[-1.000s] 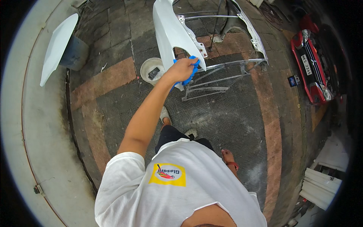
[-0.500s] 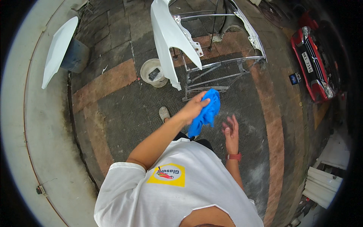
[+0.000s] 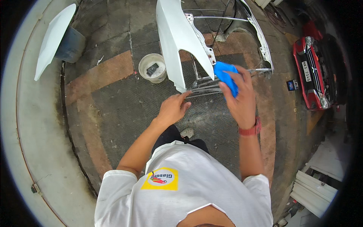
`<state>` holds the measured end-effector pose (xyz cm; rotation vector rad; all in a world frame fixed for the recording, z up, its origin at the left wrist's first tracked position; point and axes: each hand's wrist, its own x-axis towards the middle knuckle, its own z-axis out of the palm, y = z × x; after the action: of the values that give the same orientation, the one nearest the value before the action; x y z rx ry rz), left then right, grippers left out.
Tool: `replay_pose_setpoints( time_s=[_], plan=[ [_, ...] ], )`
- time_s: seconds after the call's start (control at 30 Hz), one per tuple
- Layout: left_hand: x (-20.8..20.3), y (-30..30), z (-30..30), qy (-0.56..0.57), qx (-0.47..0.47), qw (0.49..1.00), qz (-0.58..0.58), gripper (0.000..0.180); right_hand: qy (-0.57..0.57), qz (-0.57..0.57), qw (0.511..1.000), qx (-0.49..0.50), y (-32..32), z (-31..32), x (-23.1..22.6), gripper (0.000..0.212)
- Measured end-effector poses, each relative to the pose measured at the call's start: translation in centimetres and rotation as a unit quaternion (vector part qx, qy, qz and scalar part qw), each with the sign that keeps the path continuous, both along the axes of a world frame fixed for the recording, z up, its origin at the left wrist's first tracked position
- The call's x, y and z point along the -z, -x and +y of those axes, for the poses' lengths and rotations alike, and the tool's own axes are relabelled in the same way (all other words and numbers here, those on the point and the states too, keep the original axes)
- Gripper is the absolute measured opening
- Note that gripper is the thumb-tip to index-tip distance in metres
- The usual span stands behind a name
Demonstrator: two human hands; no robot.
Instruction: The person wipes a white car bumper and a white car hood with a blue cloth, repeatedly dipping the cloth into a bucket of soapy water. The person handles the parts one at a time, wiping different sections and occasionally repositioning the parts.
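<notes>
Gripping a crumpled blue cloth (image 3: 225,77), my right hand (image 3: 242,94) shows fingers partly curled around it, thumb on the near side; at its wrist, one red band (image 3: 249,128). Cloth location: beside the pointed end of a white fender (image 3: 172,34), right of its wheel cutout; whether the two touch, I cannot tell. Left hand (image 3: 174,109): nothing seen in it, forefinger extended, other fingers loosely bent, fingertip next to the fender's lower tip; contact, again, I cannot tell. Fender support: one metal stand (image 3: 227,18) of thin bars, with a second car panel (image 3: 261,41), pale-edged, on its right side. Left of the fender, on the floor (image 3: 124,125): one pale bucket (image 3: 159,79) with a dark block (image 3: 152,69) in it. Far left, by the wall (image 3: 41,132): one white panel (image 3: 53,39) over a blue drum (image 3: 72,45). Far right: one red bumper (image 3: 300,48), a small dark-and-blue box (image 3: 292,85) near it. Beneath my view: a white shirt (image 3: 204,181), yellow patch on the chest.
</notes>
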<state>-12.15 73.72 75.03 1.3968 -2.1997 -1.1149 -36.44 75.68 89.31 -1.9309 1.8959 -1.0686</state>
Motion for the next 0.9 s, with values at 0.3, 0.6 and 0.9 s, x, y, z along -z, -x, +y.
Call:
replay_pose_setpoints(
  time_s=[0.3, 0.6, 0.9],
  plan=[
    [4.9, 1.4, -7.1, 0.135, 0.125, 0.958, -0.218, 0.039, -0.074, 0.36, 0.916, -0.161, 0.3, -11.9, 6.7, 0.021],
    [6.3, -0.2, -8.9, 0.124, 0.18, 0.968, -0.122, 0.04, -0.02, 0.383, 0.903, -0.196, -5.6, -23.6, 10.0, 0.031],
    [6.0, -3.5, -11.7, 0.022, 0.224, 0.974, 0.02, 0.055, -0.229, 0.16, 0.959, -0.05, 2.0, -14.4, 3.9, 0.045]
  ],
)
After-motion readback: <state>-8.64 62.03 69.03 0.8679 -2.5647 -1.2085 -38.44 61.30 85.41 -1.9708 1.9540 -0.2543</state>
